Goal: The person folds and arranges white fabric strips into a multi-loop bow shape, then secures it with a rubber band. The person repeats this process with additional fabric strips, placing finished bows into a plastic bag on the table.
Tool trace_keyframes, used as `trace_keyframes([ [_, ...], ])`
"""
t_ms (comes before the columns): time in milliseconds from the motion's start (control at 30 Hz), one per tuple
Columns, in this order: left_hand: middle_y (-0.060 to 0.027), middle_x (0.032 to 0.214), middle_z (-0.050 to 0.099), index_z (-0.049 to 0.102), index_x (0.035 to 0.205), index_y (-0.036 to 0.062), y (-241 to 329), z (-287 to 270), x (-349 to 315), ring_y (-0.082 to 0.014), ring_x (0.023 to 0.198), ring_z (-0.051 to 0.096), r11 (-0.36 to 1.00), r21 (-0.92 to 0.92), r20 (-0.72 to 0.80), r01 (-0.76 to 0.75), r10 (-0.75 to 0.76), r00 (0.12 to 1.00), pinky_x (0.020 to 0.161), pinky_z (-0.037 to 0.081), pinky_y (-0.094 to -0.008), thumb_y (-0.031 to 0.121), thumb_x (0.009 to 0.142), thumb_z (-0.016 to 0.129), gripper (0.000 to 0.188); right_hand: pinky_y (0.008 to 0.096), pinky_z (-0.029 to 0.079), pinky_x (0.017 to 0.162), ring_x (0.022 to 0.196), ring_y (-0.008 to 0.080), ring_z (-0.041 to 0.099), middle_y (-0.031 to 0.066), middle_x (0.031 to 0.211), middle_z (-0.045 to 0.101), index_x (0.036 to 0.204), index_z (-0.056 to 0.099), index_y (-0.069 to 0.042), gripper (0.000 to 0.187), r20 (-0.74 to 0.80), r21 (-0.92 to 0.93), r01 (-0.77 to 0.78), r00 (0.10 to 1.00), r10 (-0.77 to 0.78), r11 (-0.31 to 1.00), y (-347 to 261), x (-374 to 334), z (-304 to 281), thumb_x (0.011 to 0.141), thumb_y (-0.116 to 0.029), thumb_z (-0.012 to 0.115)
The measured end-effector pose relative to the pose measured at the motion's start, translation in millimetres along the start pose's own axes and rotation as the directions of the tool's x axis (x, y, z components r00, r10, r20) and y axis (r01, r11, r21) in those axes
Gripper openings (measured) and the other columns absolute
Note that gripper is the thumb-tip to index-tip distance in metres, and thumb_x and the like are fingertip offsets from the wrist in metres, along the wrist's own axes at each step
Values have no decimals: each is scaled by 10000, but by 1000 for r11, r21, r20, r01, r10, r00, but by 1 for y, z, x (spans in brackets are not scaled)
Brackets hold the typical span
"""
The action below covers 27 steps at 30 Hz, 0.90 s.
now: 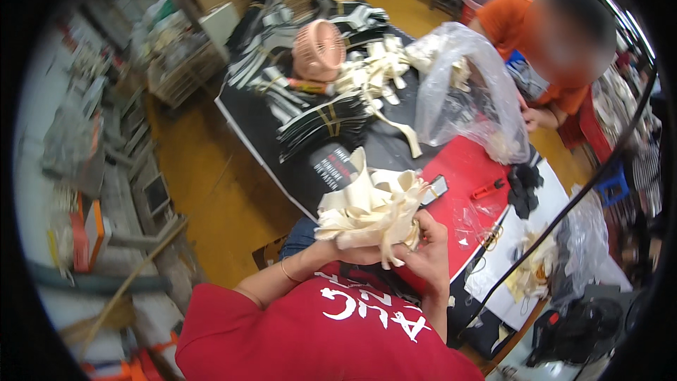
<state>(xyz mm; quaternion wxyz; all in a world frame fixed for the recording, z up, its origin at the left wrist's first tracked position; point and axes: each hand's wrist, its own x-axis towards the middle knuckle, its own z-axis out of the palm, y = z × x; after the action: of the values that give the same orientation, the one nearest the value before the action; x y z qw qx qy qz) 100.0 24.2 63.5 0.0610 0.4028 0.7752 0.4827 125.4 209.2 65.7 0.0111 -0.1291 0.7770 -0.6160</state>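
A thick, loose bundle of cream strips (372,210), perhaps fabric or thin leather, is held up in front of my chest at the table's near edge. My left hand (351,252) is closed under the bundle, its fingers mostly hidden by the strips. On the bundle's right side, my right hand (431,252) has bent fingers closed on the strip ends. A few ends hang down between the two hands. Just beyond the bundle lies a small dark flat piece with a pale edge (436,189).
The table holds stacked black strips (326,127), a pink fan-shaped basket or guard (319,49), a cream strip pile (374,74), a clear plastic bag (451,92), a red sheet (458,169) and a red-handled tool (488,189). A person in orange (508,17) sits across, right.
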Motion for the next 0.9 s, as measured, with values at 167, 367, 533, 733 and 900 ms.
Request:
trace_keyframes([
  [167, -125, 1248, 509, 373, 1366, 44, 5, -1, -34, -201, 1153, 482, 873, -421, 28, 249, -262, 965, 907, 445, -345, 312, 847, 707, 672, 274, 505, 742, 873, 149, 625, 86, 1008, 643, 1030, 590, 40, 344, 41, 477, -150, 988, 148, 866, 7, -1, 9, 724, -51, 717],
  [367, -132, 1079, 608, 425, 1297, -12, 24, 5, -51, -191, 885, 628, 800, -376, -181, 468, -559, 809, 772, 490, -342, 287, 899, 629, 538, 292, 511, 747, 863, 164, 627, 71, 968, 651, 1080, 598, 40, 358, 7, 88, 76, 997, -77, 993, 9, 0, 24, 749, -84, 653],
  [533, -179, 731, 628, 576, 1142, -52, 48, -14, -58, -213, 640, 657, 914, 170, -175, 369, -341, 924, 617, 508, -320, 220, 839, 707, 427, 248, 504, 710, 809, 109, 627, 45, 926, 659, 1057, 608, 17, 300, 26, 420, -133, 991, 135, 898, 1, -1, 13, 765, -45, 633],
  [733, -92, 670, 637, 637, 913, -39, 33, -10, -38, -161, 571, 643, 993, 50, -580, 108, -59, 813, 541, 509, -267, 154, 757, 781, 287, 258, 505, 712, 824, 114, 632, 53, 967, 669, 1094, 615, 21, 337, -154, 314, -143, 968, 199, 939, -4, 12, 11, 771, -62, 667],
  [900, -99, 789, 653, 565, 719, 46, -5, -29, -30, -211, 699, 655, 972, 55, -741, -228, 193, 643, 635, 517, -279, -5, 719, 659, 107, 285, 509, 778, 895, 127, 630, 46, 1019, 669, 1096, 639, -5, 353, -146, 299, -219, 951, 271, 929, -8, 52, 17, 755, -55, 717],
])
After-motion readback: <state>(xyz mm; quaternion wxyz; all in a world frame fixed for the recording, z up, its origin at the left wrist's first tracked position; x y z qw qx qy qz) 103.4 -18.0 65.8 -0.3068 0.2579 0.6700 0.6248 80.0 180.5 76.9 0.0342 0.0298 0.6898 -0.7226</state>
